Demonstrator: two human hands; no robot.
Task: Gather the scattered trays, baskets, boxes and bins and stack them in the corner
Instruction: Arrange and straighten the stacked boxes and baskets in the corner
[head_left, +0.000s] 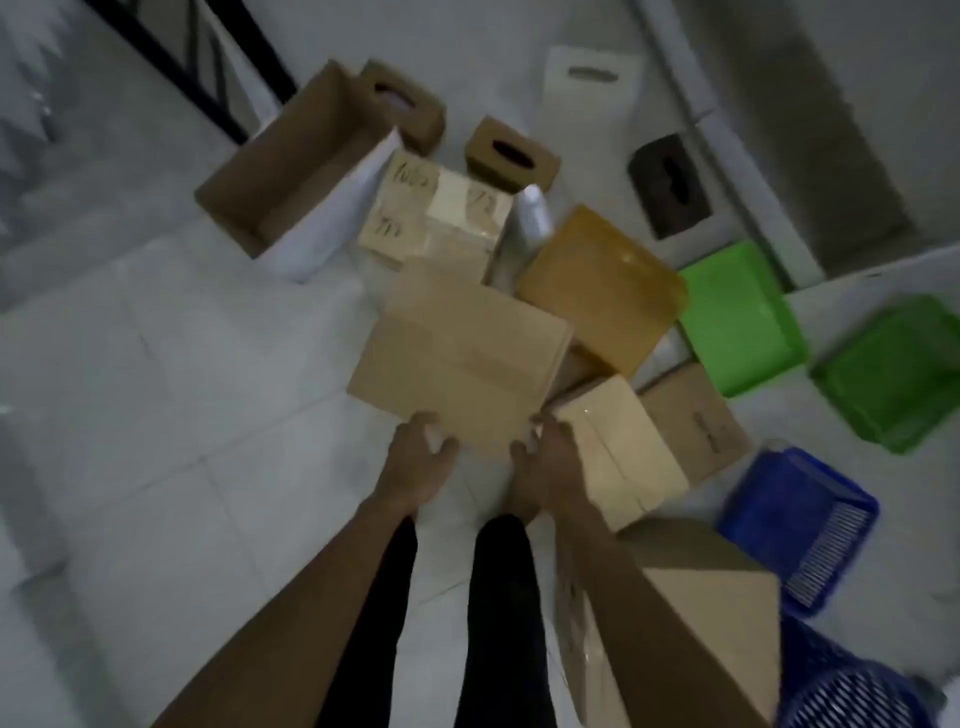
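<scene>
Left hand (421, 460) and right hand (545, 457) are set at the near edge of the plain cardboard box (457, 353), fingers of both curled round that edge. The box lies at frame centre, 12 o'clock of the hands; whether it is lifted off the tiled floor (156, 364) cannot be told. Blue basket (800, 525) noted at 4 o'clock, green trays (737, 317) at 2 o'clock, further cartons crowded beyond. Step judged: pick-up of one box. Next required: an even two-hand lift, kept clear of close neighbours, then carriage to the corner.
</scene>
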